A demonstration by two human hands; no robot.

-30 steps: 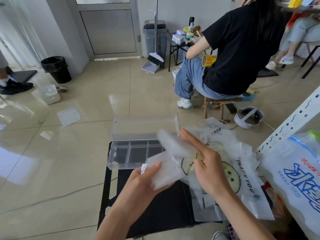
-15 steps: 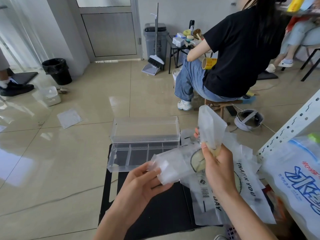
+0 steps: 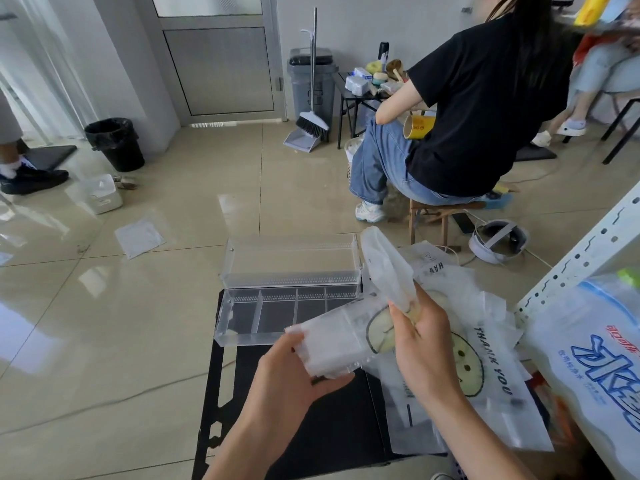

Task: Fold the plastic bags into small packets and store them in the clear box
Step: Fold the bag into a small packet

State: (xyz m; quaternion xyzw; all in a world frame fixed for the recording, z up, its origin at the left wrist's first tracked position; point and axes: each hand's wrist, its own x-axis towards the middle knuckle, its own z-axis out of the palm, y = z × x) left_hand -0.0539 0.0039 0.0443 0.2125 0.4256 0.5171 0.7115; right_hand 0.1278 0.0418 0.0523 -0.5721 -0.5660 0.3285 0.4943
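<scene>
Progress: early. At 6 o'clock the left hand (image 3: 291,375) grips the folded end of one plastic bag (image 3: 341,341); the right hand (image 3: 422,348) pinches its raised end. Unfolded loose bags (image 3: 491,375) lie at 4 o'clock on the bench (image 3: 311,438). Beyond, at 11 o'clock, the clear box (image 3: 242,337) stands open, no packets visible inside.

The bag (image 3: 332,344) is frosted white with a black-outlined smiley. The bags (image 3: 491,379) at the table's (image 3: 346,431) right edge carry black lettering; the box (image 3: 277,306) is clear, the table black.
</scene>
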